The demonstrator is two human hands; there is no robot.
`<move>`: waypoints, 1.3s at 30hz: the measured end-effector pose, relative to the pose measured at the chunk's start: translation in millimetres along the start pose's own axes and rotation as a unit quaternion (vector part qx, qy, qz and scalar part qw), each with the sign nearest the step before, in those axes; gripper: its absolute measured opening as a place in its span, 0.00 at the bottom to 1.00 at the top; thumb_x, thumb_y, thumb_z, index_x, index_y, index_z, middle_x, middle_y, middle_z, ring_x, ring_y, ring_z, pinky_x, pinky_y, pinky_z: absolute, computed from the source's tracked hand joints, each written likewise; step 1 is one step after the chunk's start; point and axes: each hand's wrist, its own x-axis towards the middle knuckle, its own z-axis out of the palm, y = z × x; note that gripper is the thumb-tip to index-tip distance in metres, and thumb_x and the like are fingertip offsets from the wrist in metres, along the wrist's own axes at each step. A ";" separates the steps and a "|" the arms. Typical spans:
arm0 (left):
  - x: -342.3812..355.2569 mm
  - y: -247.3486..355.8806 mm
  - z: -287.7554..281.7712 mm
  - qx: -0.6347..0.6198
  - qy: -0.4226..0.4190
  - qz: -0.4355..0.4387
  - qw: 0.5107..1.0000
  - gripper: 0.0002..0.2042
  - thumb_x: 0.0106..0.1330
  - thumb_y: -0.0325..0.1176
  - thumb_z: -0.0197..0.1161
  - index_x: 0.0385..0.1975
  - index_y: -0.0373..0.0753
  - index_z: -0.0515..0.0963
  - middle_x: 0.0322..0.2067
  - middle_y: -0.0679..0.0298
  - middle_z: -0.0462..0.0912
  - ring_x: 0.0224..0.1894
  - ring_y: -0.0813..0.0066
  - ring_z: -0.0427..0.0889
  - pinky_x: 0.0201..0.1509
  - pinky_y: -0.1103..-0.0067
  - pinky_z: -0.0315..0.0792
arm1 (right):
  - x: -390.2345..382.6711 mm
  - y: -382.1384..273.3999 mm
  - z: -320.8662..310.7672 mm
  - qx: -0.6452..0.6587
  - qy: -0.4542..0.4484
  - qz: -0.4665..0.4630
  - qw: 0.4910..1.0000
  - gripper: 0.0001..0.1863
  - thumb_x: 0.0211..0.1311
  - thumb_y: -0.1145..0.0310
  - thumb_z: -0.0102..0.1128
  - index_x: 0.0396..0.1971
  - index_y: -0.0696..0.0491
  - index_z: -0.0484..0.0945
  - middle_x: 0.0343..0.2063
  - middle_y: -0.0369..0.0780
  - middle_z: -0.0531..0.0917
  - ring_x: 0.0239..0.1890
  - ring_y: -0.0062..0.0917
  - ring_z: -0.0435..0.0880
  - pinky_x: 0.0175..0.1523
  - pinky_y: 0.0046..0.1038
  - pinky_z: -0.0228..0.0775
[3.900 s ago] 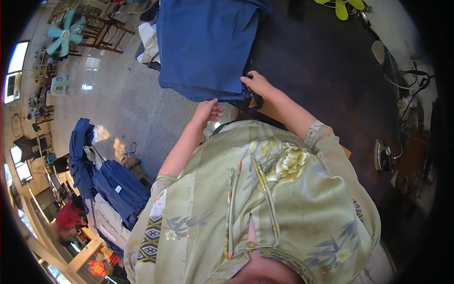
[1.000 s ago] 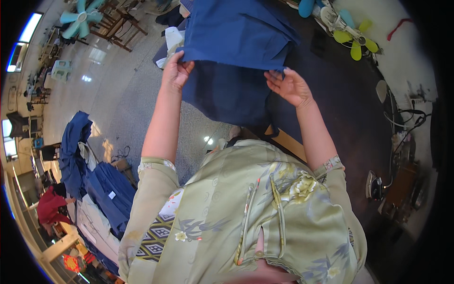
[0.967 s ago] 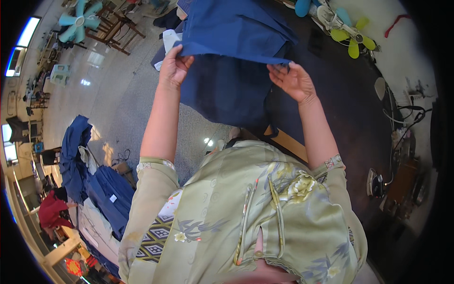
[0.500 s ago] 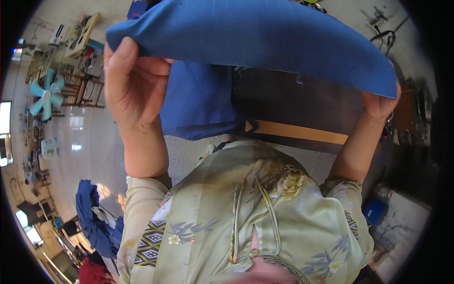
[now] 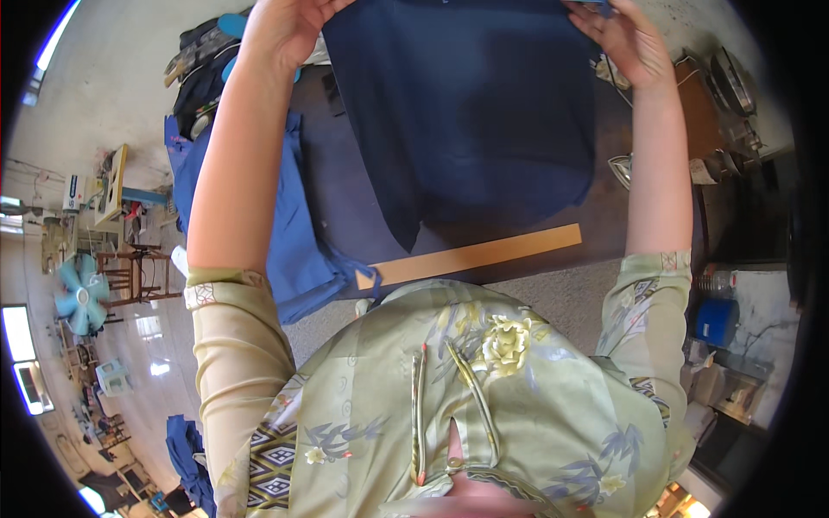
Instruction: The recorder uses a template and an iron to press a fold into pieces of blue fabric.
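With arms stretched forward, my left hand and my right hand grip the top corners of a dark blue fabric piece at the picture's upper edge, some fingertips cut off or hidden. The cloth spreads down over a dark table, a pointed flap at its lower left. Below it, near the table's front edge, lies a flat tan strip. A brighter blue pile of fabric lies along the table's left side, beside my left forearm.
An iron and cords are at the table's right, partly behind my right forearm. Dark items crowd the back left. At far left stand a teal fan, a wooden chair and a stool. A blue container is at lower right.
I have turned toward the table. Both hands, holding the cloth, have reached up and away from my body; the cloth now spreads over the table and the tan strip shows fully.
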 end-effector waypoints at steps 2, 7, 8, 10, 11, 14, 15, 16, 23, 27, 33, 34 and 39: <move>32.8 -7.0 -30.0 0.253 0.269 0.042 0.929 0.05 0.67 0.32 0.59 0.36 0.39 0.76 0.35 0.60 0.84 0.36 0.68 0.84 0.47 0.67 0.80 | 2.1 -15.3 -39.1 0.223 -0.213 0.058 0.950 0.21 0.53 0.59 0.67 0.46 0.54 0.78 0.45 0.42 0.83 0.52 0.34 0.78 0.60 0.39 0.65; 91.2 15.5 -14.9 0.285 0.200 0.110 0.931 0.06 0.64 0.32 0.59 0.33 0.37 0.78 0.32 0.59 0.84 0.36 0.66 0.83 0.48 0.67 0.79 | 0.5 -66.9 -4.3 -0.210 0.208 -0.144 0.944 0.16 0.54 0.63 0.65 0.42 0.53 0.79 0.42 0.40 0.84 0.48 0.30 0.80 0.58 0.38 0.65; 99.2 9.4 1.3 0.317 0.213 0.149 0.912 0.07 0.64 0.32 0.59 0.34 0.36 0.78 0.33 0.59 0.85 0.36 0.66 0.83 0.49 0.67 0.78 | -7.2 -73.2 -3.8 -0.218 0.193 -0.184 0.939 0.13 0.54 0.65 0.64 0.40 0.53 0.80 0.41 0.40 0.85 0.48 0.25 0.80 0.58 0.36 0.65; 67.3 3.4 44.4 0.368 0.243 0.207 0.873 0.07 0.64 0.33 0.59 0.35 0.36 0.78 0.34 0.58 0.85 0.37 0.65 0.83 0.50 0.67 0.78 | -16.3 -55.9 27.6 -0.220 0.184 -0.214 0.934 0.11 0.55 0.67 0.62 0.37 0.54 0.80 0.37 0.39 0.85 0.43 0.24 0.82 0.53 0.32 0.69; 51.2 -9.8 69.1 0.366 0.224 0.207 0.879 0.08 0.64 0.33 0.60 0.37 0.35 0.79 0.35 0.59 0.85 0.38 0.64 0.84 0.51 0.68 0.77 | -29.5 -55.1 42.9 -0.239 0.195 -0.253 0.917 0.08 0.55 0.69 0.61 0.34 0.54 0.79 0.33 0.38 0.85 0.38 0.22 0.83 0.48 0.28 0.74; 24.8 -58.8 74.7 0.308 0.363 0.260 0.840 0.14 0.68 0.27 0.53 0.52 0.31 0.72 0.52 0.52 0.78 0.57 0.60 0.75 0.66 0.62 0.65 | -101.3 -37.6 9.6 -0.207 0.240 -0.189 0.930 0.20 0.54 0.70 0.62 0.48 0.58 0.75 0.53 0.43 0.78 0.59 0.33 0.73 0.68 0.39 0.58; 1.6 -86.0 83.4 0.351 0.362 0.246 0.828 0.09 0.63 0.28 0.59 0.43 0.37 0.74 0.40 0.64 0.81 0.43 0.73 0.81 0.47 0.74 0.75 | -126.3 -21.3 17.4 -0.198 0.223 -0.165 0.940 0.18 0.52 0.71 0.62 0.46 0.57 0.77 0.54 0.42 0.78 0.54 0.29 0.77 0.64 0.33 0.65; -19.1 -114.0 95.8 0.360 0.392 0.218 0.818 0.10 0.60 0.27 0.61 0.41 0.39 0.74 0.37 0.66 0.80 0.41 0.74 0.81 0.47 0.77 0.74 | -152.5 -2.5 17.9 -0.190 0.261 -0.153 0.934 0.15 0.52 0.72 0.62 0.42 0.55 0.78 0.52 0.41 0.79 0.54 0.28 0.77 0.64 0.34 0.65; -173.9 -291.9 0.2 0.211 0.618 0.024 0.757 0.03 0.63 0.28 0.60 0.34 0.42 0.73 0.29 0.68 0.78 0.25 0.76 0.79 0.30 0.80 0.78 | -261.2 114.6 -59.3 -0.115 0.374 0.264 0.881 0.05 0.59 0.69 0.61 0.27 0.49 0.74 0.30 0.34 0.83 0.34 0.20 0.84 0.37 0.24 0.78; -232.8 -358.5 -60.8 0.159 0.663 -0.172 0.711 0.06 0.66 0.28 0.57 0.40 0.36 0.73 0.34 0.60 0.81 0.28 0.65 0.85 0.22 0.77 0.79 | -294.2 179.1 -113.4 -0.144 0.418 0.400 0.803 0.05 0.61 0.67 0.58 0.27 0.49 0.74 0.23 0.34 0.79 0.27 0.22 0.84 0.29 0.23 0.76; -256.7 -375.4 -91.9 0.259 0.641 -0.302 0.656 0.07 0.66 0.29 0.56 0.38 0.34 0.71 0.30 0.53 0.82 0.23 0.63 0.85 0.15 0.74 0.75 | -342.4 237.2 -157.7 -0.373 0.421 0.447 0.696 0.08 0.52 0.65 0.59 0.25 0.54 0.78 0.17 0.39 0.78 0.16 0.25 0.78 0.19 0.29 0.65; -256.7 -373.8 -93.8 0.299 0.620 -0.334 0.643 0.06 0.66 0.30 0.56 0.37 0.34 0.71 0.27 0.52 0.82 0.21 0.63 0.84 0.14 0.73 0.73 | -344.9 238.7 -158.6 -0.371 0.424 0.452 0.692 0.08 0.52 0.65 0.59 0.25 0.54 0.78 0.17 0.39 0.78 0.16 0.25 0.78 0.19 0.29 0.65; -263.9 -373.0 -96.6 0.372 0.576 -0.365 0.630 0.08 0.65 0.33 0.57 0.33 0.32 0.73 0.23 0.52 0.83 0.21 0.63 0.84 0.17 0.70 0.74 | -343.8 235.8 -140.1 -0.592 0.328 0.447 0.585 0.17 0.49 0.58 0.62 0.32 0.56 0.81 0.28 0.47 0.85 0.28 0.40 0.83 0.39 0.38 0.74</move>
